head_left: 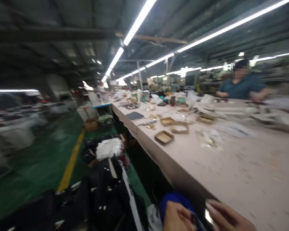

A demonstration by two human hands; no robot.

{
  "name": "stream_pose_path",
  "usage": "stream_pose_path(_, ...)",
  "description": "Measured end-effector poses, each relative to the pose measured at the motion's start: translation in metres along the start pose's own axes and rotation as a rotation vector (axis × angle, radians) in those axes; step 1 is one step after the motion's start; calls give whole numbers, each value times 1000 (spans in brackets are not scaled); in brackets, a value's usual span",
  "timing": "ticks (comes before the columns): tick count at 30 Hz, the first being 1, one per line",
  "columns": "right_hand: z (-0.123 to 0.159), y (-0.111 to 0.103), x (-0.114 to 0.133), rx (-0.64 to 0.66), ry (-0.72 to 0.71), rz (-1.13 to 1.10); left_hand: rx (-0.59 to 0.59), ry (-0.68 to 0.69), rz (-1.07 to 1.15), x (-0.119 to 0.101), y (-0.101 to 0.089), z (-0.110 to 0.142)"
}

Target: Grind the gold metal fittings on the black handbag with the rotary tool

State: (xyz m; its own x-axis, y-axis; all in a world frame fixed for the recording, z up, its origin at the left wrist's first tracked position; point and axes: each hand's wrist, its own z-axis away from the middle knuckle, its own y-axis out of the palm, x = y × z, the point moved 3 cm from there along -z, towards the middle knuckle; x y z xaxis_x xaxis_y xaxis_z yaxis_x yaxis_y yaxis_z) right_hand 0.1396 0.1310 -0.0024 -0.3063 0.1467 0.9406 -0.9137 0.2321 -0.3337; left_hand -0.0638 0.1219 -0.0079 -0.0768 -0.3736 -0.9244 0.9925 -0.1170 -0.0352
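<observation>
My left hand (179,216) is at the bottom edge, in front of something blue (175,199). Its fingers are curled, with a small dark piece at their tips, too blurred to name. Just to the right, my right hand (228,218) is bent beside the table's edge. A small shiny piece (208,215) shows at its fingertips, and its kind cannot be made out. Both hands are partly cut off by the frame. To the left, a large heap of black pieces with silvery metal fittings (101,192) lies below table height.
A long pale table (202,160) runs away to the right, bearing shallow cardboard boxes (164,137), plastic bags (209,139) and small metal parts. Across it sits a person in a blue-green shirt (243,85). A white bundle (109,148) and a yellow floor line (73,160) are leftward.
</observation>
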Motion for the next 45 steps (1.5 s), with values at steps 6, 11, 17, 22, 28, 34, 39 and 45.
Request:
stream_pose_path(6, 31, -5, -22, 156, 53, -420, 13, 66, 135, 21, 32, -16)
stream_pose_path(11, 24, 1, -21, 198, 15, -427, 25, 84, 130, 16, 29, -17)
stream_pose_path(17, 19, 1, -28, 226, 15, -395, 83, 87, 147, 11, 37, -20)
stream_pose_path(22, 18, 6, -27, 262, -12, -394, 163, 139, 100, 9, 36, -23)
stream_pose_path(28, 17, 14, -20, 228, -12, -377, 216, 173, 98, 7, 35, -25)
stream_pose_path(34, 20, 17, -16, 187, -25, -300, 192, 177, 68, 17, 34, -28)
stream_pose_path(39, 21, 19, -18, 146, -20, -243, 209, 203, 28, 12, 34, -24)
stream_pose_path(45, 23, 12, -21, 126, -128, -105, 55, 183, 10, 12, 32, -23)
